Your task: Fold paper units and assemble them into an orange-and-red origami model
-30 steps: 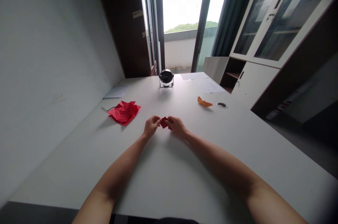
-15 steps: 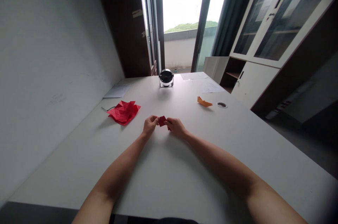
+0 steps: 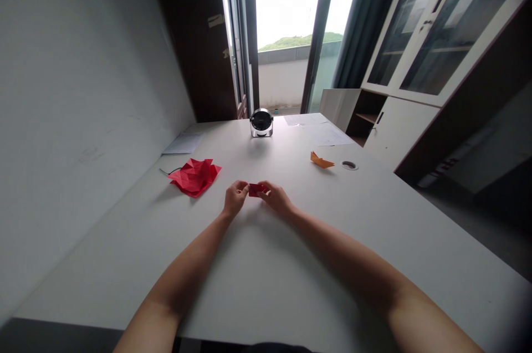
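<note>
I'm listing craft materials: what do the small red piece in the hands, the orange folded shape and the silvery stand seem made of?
Small red piece: probably paper, going by its thin look and straight edges; finish unclear.
Orange folded shape: likely matte paper; sharp points, no glare.
Silvery stand: metal or metallic plastic, glossy, going by bright highlights.

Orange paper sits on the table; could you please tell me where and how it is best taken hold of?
I would pinch the orange paper lightly by the peak at its left end, coming from above on the side nearer the right hand. That peak seems to stand highest, while the other end tapers to a point toward the ring.
</note>
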A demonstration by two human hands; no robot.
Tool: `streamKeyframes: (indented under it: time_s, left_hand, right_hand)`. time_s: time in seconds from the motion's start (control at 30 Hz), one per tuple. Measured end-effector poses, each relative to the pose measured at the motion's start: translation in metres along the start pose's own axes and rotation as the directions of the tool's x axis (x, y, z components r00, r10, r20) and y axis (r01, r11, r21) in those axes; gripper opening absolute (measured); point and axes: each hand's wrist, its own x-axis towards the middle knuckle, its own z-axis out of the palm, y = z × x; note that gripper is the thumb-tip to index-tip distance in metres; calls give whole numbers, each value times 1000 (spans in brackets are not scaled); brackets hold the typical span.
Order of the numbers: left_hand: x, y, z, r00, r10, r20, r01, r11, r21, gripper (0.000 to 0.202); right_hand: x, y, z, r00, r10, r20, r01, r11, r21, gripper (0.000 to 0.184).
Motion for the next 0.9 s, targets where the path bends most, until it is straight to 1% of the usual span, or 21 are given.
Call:
streamKeyframes:
  time_s: [0.07, 0.13, 0.2, 0.27, 0.4, 0.63, 0.8, 0.9]
  left_hand:
    - [-4, 8, 0, 994, 104, 29, -107, 983, 147, 14]
    - [-7, 17, 0, 980, 180, 85, -197, 941, 275, 10]
    - [-10, 23, 1, 965, 223, 134, -257, 899, 355, 9]
    - [-11, 26, 1, 955, 249, 161, -293, 873, 390, 8]
    - [-10, 24, 1, 946, 271, 177, -320, 865, 386, 7]
    - [-7, 14, 1, 957, 243, 160, -284, 900, 330, 8]
    - [-8, 14, 2, 948, 249, 200, -301, 905, 301, 7]
    - [-8, 15, 2, 948, 256, 191, -304, 905, 296, 8]
  right_hand:
    - [0, -3, -2, 997, -71, -35, 70, 997, -12, 19]
    - [0, -5, -4, 990, -134, -53, 131, 990, -59, 16]
    - [0, -7, -7, 983, -177, -53, 170, 979, -108, 16]
    - [0, -8, -8, 979, -198, -49, 189, 972, -138, 15]
    - [-1, -9, -9, 980, -191, -51, 183, 974, -135, 16]
    - [1, -4, -8, 987, -131, -91, 133, 991, 12, 19]
    - [1, -2, -5, 992, -101, -74, 107, 991, 83, 18]
    - [1, -2, -4, 993, -88, -73, 96, 989, 115, 16]
